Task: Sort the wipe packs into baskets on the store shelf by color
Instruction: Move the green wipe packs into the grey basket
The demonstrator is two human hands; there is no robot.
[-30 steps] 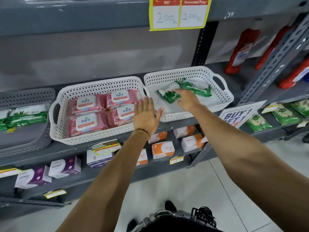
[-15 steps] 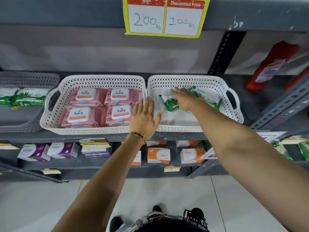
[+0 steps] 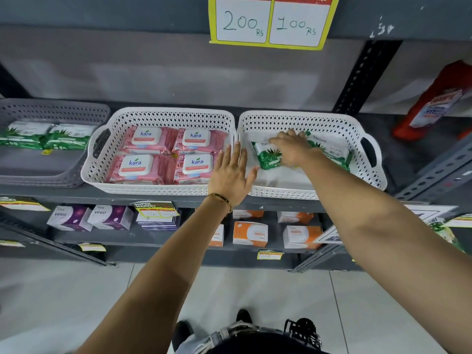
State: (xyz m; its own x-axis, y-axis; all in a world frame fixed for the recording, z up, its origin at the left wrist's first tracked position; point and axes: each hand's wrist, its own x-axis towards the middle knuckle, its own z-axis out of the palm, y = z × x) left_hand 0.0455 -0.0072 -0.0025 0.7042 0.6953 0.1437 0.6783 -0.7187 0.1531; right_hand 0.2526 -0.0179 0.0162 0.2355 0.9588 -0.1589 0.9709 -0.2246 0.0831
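Two white baskets stand side by side on the grey shelf. The left white basket (image 3: 102, 172) holds several pink wipe packs (image 3: 143, 166). The right white basket (image 3: 367, 180) holds two green wipe packs: one green pack (image 3: 265, 159) lies under the fingers of my right hand (image 3: 291, 148), the other green pack (image 3: 332, 149) lies behind my wrist. My right hand rests flat on the packs. With fingers spread, my left hand (image 3: 231, 175) hovers over the seam between the two baskets and holds nothing.
A grey basket (image 3: 51, 111) at far left holds two more green packs (image 3: 43, 136). A yellow price sign (image 3: 270, 21) hangs from the shelf above. Red bottles (image 3: 431, 103) stand at right. Boxes (image 3: 250, 233) fill the lower shelf.
The view has shifted so the baskets sit more central. My right hand has slid a little over the green packs; my left hand stays spread at the basket seam.
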